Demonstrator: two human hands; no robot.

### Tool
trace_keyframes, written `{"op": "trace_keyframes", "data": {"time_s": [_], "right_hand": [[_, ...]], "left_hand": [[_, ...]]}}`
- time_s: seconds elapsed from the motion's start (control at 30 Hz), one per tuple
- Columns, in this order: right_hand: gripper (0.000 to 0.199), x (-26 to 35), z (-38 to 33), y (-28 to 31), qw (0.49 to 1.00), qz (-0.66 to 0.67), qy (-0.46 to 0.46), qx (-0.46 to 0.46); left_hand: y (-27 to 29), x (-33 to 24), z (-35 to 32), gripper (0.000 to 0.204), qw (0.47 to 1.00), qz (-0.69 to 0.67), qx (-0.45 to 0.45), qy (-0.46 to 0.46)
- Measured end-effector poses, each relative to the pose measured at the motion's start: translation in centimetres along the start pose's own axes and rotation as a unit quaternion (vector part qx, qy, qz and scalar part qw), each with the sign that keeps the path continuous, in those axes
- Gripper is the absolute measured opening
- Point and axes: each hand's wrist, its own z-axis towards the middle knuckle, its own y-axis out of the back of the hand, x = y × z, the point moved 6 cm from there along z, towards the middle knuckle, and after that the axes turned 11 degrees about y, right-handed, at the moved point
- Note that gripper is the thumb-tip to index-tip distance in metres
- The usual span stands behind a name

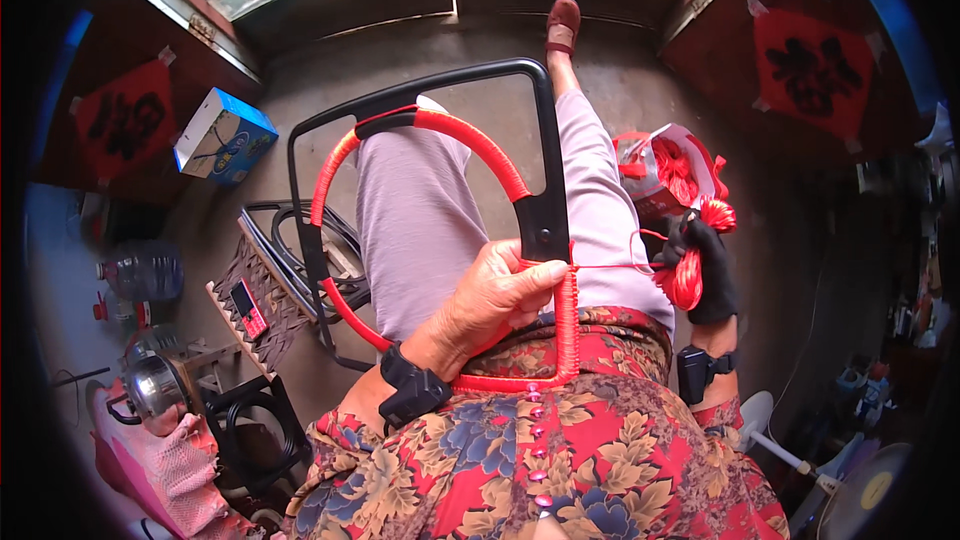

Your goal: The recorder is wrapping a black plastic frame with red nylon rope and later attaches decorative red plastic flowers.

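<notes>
My left hand [495, 295] clamps the black frame [420, 95] at its near right side, thumb across the bar, so the frame rests steady on my lap while the wrapping goes on. The frame leans away from me over my knees, its far edge towards the doorway. Red cord wrapping [567, 325] already covers the near edge and the lower right side just below my thumb, and an inner arc [470, 140] of the frame is wound as well; the outer top and right bars are bare black.

My right hand [705, 270], in a dark glove, is closed around a bundle of red cord [685, 275] well apart from the frame, to its right. A single strand [615, 265] runs taut from the bundle to the bar beside my left thumb, kept tight so the turns lie close.

Farther right, by my right knee, a bag of red cord [670, 170] lies open within reach. On the floor to my left are more black frames [300, 250] and a blue box [225, 135].
</notes>
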Motion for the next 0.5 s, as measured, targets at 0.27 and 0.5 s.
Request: {"op": "trace_keyframes", "data": {"time_s": [0.27, 0.5], "right_hand": [[0.039, 7.4, 3.8, -3.8, 0.917, -0.36, 0.16, 0.062], [0.041, 2.8, 1.7, -22.3, 0.537, -0.606, 0.456, 0.37]], "left_hand": [[-0.6, -0.6, 0.1, 0.019, 0.999, 0.026, 0.0, -0.02], [-0.7, -0.7, -0.4, 0.063, 0.997, -0.017, 0.026, -0.069]]}}
